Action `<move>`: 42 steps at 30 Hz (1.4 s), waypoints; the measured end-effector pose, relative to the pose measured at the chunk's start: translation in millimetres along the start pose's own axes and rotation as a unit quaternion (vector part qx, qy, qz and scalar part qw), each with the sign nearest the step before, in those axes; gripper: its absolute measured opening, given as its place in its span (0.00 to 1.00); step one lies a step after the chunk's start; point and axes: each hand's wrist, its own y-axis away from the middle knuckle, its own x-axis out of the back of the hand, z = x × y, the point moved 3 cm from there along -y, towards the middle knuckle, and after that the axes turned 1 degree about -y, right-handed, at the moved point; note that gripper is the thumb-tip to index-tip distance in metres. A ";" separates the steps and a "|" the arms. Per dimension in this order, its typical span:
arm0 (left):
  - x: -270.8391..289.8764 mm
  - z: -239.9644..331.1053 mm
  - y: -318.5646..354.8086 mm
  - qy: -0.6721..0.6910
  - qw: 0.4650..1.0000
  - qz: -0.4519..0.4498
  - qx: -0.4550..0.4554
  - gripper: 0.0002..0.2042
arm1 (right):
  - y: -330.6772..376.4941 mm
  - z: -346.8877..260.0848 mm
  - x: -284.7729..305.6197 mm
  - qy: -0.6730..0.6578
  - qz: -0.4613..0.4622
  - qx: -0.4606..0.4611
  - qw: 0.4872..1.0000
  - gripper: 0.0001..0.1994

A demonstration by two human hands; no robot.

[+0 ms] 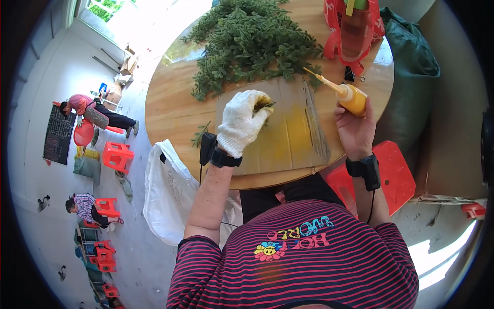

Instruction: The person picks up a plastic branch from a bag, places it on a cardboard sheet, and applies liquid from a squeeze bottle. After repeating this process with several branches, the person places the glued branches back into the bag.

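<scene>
The gloved left hand pinches one green sprig on the cardboard, mid-frame. The right hand grips a yellow glue bottle — the big green pile up top looks hardly touched.

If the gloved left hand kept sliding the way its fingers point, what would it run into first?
The left hand points up and right across the cardboard sheet, pinching a small green sprig. Straight on, it would probably meet the pile of green sprigs just beyond the cardboard's far edge, though depth is hard to judge.
</scene>
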 end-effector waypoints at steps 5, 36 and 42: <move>3.8 -11.8 9.5 0.331 0.919 0.030 0.211 0.06 | 3.4 23.2 -25.5 -0.021 -0.032 -0.077 0.996 0.22; -9.8 19.8 25.2 0.404 0.886 0.169 0.155 0.09 | 10.1 92.9 -62.7 0.013 0.041 -0.117 0.992 0.22; -5.2 11.2 29.5 0.507 0.787 0.210 0.282 0.07 | 11.8 95.0 -62.6 0.008 0.029 -0.117 0.993 0.21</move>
